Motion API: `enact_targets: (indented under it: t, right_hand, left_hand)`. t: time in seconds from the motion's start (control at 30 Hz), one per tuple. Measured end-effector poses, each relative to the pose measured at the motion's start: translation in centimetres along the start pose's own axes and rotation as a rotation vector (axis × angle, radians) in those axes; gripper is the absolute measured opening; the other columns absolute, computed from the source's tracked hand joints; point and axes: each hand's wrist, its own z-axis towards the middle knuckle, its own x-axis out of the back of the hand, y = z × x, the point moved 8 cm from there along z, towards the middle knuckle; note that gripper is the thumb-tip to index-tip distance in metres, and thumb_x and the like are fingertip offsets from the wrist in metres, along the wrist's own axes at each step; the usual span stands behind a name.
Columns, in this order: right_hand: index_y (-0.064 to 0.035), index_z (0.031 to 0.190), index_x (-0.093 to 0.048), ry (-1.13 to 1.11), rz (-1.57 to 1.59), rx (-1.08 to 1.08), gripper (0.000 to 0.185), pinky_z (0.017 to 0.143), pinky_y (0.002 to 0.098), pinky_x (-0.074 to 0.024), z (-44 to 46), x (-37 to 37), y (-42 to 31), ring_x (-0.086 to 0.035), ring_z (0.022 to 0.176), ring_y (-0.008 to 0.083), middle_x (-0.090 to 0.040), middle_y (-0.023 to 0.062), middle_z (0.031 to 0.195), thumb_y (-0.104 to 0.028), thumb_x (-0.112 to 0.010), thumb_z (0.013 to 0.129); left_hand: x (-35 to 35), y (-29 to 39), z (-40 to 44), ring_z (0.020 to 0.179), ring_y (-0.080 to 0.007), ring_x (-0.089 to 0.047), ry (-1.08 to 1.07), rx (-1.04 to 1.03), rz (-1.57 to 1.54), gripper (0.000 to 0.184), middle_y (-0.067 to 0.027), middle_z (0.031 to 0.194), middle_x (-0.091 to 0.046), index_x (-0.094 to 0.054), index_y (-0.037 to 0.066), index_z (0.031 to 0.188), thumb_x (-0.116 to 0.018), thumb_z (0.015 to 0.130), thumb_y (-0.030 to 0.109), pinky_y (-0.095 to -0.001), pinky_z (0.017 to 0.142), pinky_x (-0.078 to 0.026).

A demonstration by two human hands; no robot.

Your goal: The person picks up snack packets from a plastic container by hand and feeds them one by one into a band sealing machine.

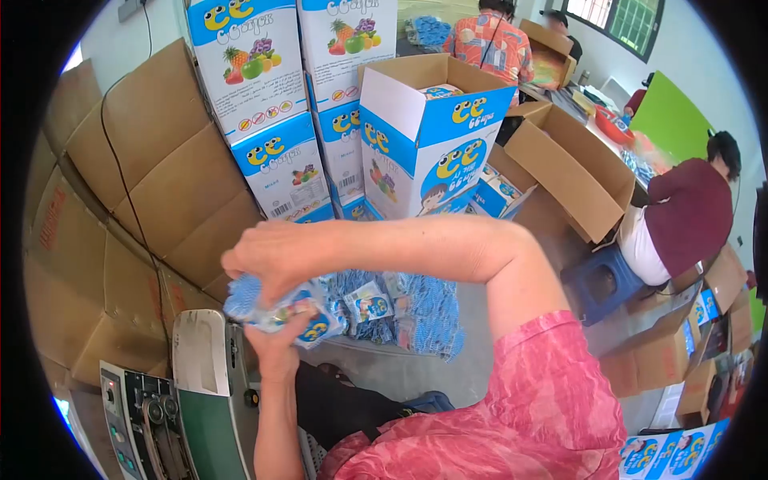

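Note:
In front of me I hold a clear plastic bag (318,326) with a blue and white print and blue striped contents. My right hand (276,250) grips its upper part from above, the fingers bent down and partly hidden behind the hand. From below, my left hand (276,346) pinches the bag's lower edge, with thumb and fingers against the print. Just right of both hands lies a pile of blue striped packets (432,320), and a printed bag (370,304) rests on top of it.
A machine with a control panel (120,416) stands at lower left. Brown cartons (144,144) line the left wall. Printed boxes (280,164) are stacked ahead, beside an open printed carton (432,152). A person in a maroon top (692,216) sits on a blue stool (600,280) at right.

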Motion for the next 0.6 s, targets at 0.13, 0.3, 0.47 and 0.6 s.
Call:
enact_targets:
  t: [0.13,0.3,0.47,0.6]
  right_hand:
    - [-0.0005,0.107,-0.057,0.504,0.287,0.097,0.057,0.085,0.0404,-0.0475,-0.2,2.0,-1.2,-0.058,0.105,0.0278,-0.063,0.0145,0.103,-0.025,-0.082,0.062]
    - [-0.0032,0.115,-0.054,0.485,0.986,0.287,0.058,0.089,0.0341,-0.0457,6.1,-5.9,-2.9,-0.055,0.102,0.0176,-0.061,0.008,0.105,-0.029,-0.08,0.07]
    - [-0.0027,0.127,-0.047,0.343,1.253,0.419,0.048,0.093,0.0305,-0.0445,12.3,-6.0,-6.6,-0.054,0.106,0.0134,-0.058,0.0065,0.117,-0.005,-0.065,0.082]
    - [-0.0048,0.136,-0.036,0.322,1.317,0.628,0.056,0.099,0.0338,-0.0418,15.3,-8.0,-8.1,-0.051,0.116,0.0184,-0.052,0.0082,0.127,-0.008,-0.062,0.086]
  left_hand:
    - [3.2,5.6,-2.0,0.093,-0.021,-0.063,0.162,-0.18,-0.037,0.053,-0.0111,0.108,-0.059,-0.052,0.0,0.118,-0.069,0.068,-0.005,-0.0354,0.082,-0.052]
    - [10.5,8.8,-4.9,0.098,-0.0212,-0.061,0.454,-0.241,0.02,0.057,-0.0094,0.113,-0.059,-0.051,0.001,0.121,-0.073,0.069,-0.001,-0.0362,0.088,-0.049]
    - [14.7,14.8,-5.0,0.097,-0.0144,-0.059,0.4,-0.41,0.438,0.046,-0.0048,0.105,-0.063,-0.059,0.003,0.113,-0.079,0.072,0.01,-0.0308,0.088,-0.047]
    - [18.2,14.2,-5.3,0.112,-0.016,-0.05,0.354,-0.539,0.598,0.086,-0.0039,0.127,-0.051,-0.034,0.008,0.139,-0.083,0.069,0.017,-0.0304,0.097,-0.04]
